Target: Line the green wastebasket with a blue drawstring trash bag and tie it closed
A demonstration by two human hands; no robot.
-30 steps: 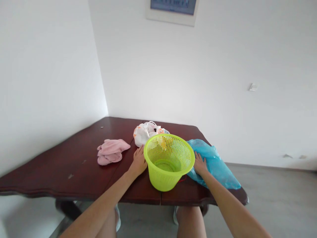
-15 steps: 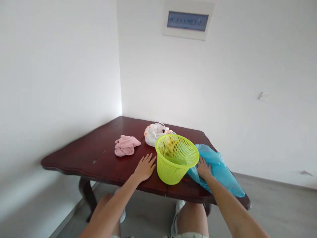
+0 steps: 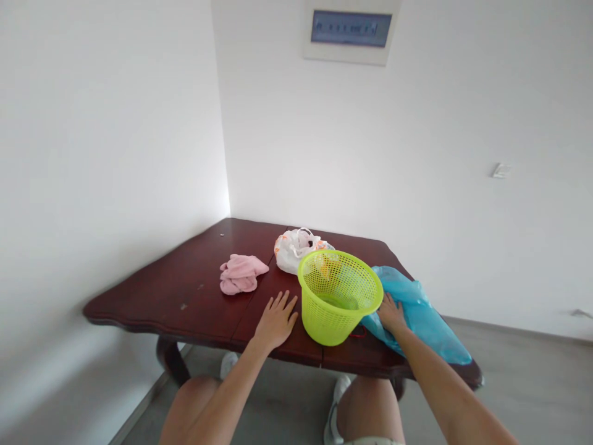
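Note:
A lime-green mesh plastic basket [image 3: 327,318] stands upright near the table's front edge, between my two hands. My left hand [image 3: 277,322] lies flat on the wood just left of it, fingers spread and holding nothing. On the other side my right hand [image 3: 391,313] rests on a crumpled blue plastic bag [image 3: 430,321], its fingers stretched out beside the basket's rim. A pink cloth [image 3: 241,274] lies bunched to the left. Behind the basket sits a white plastic bag [image 3: 290,252] with orange print, its contents unclear.
The dark red wooden table [image 3: 185,278] has a wavy edge and stands near white walls. A small red thing [image 3: 359,332] lies by the basket's base. A breaker panel [image 3: 351,29] and a light switch [image 3: 501,170] are on the far wall.
The view has shifted slightly, so the table and everything on it appear a little further right. Both hands stay in place beside the basket.

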